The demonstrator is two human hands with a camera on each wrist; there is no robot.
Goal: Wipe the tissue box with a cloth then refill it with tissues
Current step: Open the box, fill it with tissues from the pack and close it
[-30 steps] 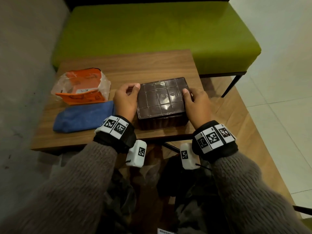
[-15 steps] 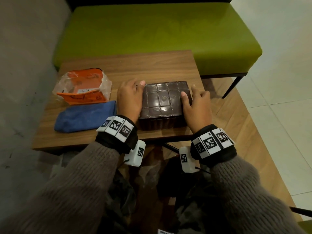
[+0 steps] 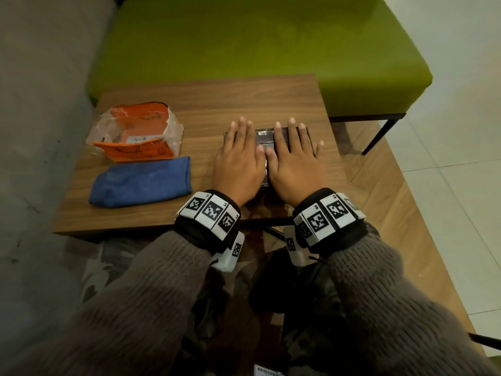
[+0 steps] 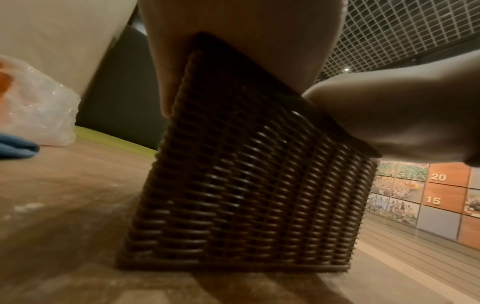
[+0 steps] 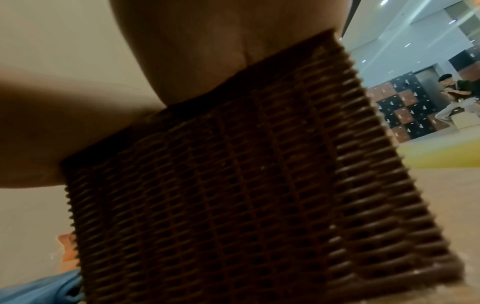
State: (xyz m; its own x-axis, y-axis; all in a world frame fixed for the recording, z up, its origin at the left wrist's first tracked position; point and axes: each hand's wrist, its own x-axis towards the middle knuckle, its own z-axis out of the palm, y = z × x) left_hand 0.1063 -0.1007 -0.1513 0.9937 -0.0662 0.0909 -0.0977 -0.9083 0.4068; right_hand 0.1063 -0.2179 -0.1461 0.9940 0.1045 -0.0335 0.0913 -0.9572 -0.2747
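Observation:
The dark brown woven tissue box point(image 3: 264, 138) stands on the wooden table point(image 3: 211, 104), its ribbed wall filling the left wrist view point(image 4: 246, 185) and the right wrist view point(image 5: 246, 195). My left hand point(image 3: 240, 156) lies flat on the left half of its glossy top, fingers straight. My right hand point(image 3: 294, 156) lies flat on the right half, thumbs nearly touching. A folded blue cloth point(image 3: 141, 181) lies left of the box. Behind the cloth sits an orange tissue pack point(image 3: 138, 134) in clear wrapping. Most of the box top is hidden under my palms.
A green cushioned bench point(image 3: 257, 44) stands behind the table. A grey wall point(image 3: 40, 104) runs along the left. Wooden floor point(image 3: 393, 199) and pale tiles point(image 3: 461, 158) lie to the right. My knees are under the table's near edge.
Both hands left the box's sides and moved up onto its top, now lying flat with fingers straight. The box shifted slightly away from me.

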